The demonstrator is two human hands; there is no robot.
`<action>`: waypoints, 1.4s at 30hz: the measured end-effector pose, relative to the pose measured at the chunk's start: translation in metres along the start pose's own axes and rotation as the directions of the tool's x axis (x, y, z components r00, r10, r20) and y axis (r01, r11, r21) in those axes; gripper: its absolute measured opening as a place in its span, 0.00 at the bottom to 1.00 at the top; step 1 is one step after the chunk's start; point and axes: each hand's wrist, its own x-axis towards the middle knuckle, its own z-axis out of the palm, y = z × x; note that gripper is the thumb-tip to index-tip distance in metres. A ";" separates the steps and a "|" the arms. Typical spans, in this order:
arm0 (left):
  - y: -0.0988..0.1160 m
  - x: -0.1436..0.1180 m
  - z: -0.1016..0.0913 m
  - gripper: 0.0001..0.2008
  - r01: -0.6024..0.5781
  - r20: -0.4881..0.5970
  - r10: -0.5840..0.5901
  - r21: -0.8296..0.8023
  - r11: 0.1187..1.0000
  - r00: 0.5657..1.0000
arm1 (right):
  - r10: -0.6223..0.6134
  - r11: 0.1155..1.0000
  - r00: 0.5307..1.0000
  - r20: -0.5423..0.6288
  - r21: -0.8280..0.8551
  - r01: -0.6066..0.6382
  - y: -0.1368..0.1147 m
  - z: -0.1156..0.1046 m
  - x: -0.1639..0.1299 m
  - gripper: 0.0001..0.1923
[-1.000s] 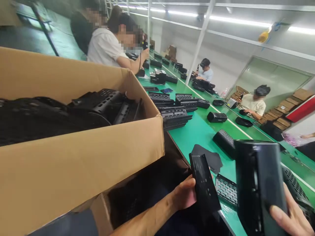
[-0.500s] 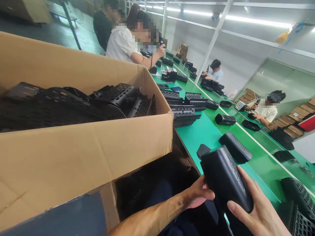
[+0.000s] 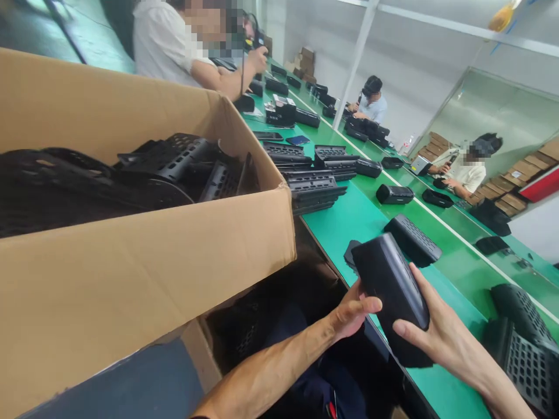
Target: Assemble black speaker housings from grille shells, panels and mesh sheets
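A black plastic housing (image 3: pixel 388 297) with rounded edges is tilted between my two hands, above the edge of the green table. My right hand (image 3: pixel 430 329) grips its right side, thumb across the near face and fingers over the far edge. My left hand (image 3: pixel 351 311) holds the lower left side; its thumb sticks out along the near face, and its other fingers are partly hidden behind the housing. Just beyond lies another black housing (image 3: pixel 413 240) with slots, and a small dark piece (image 3: pixel 350 255) shows beside the held one.
A large cardboard box (image 3: pixel 144 279) filled with black perforated panels (image 3: pixel 170 160) takes up the left. Stacked panels (image 3: pixel 312 189) lie past its corner. More perforated parts (image 3: pixel 528 361) sit at lower right. Co-workers (image 3: pixel 463 169) sit along the green table (image 3: pixel 362 212).
My view has shifted and turned slightly. The held housing is turned a little, showing less of its slotted face, and sits higher and further left in view. Both hands stay on it.
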 end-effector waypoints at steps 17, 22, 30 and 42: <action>0.018 0.021 -0.018 0.42 0.085 -0.067 -0.077 0.123 0.989 0.995 | -0.026 0.973 0.737 -0.676 0.152 0.174 0.006 0.072 -0.016 0.40; 0.081 0.040 -0.040 0.56 -0.077 -0.027 0.099 0.441 0.894 0.995 | 0.030 0.970 0.784 -0.620 0.208 0.128 0.017 0.051 -0.037 0.39; 0.114 0.044 -0.018 0.48 -0.016 0.208 -0.142 0.614 0.789 0.968 | 0.099 0.941 0.869 -0.485 0.329 0.076 0.025 0.041 -0.053 0.41; 0.017 0.017 -0.016 0.31 -0.009 -0.070 0.009 -0.003 1.000 0.998 | 0.092 0.838 0.854 -0.512 0.503 0.211 0.020 0.045 -0.032 0.59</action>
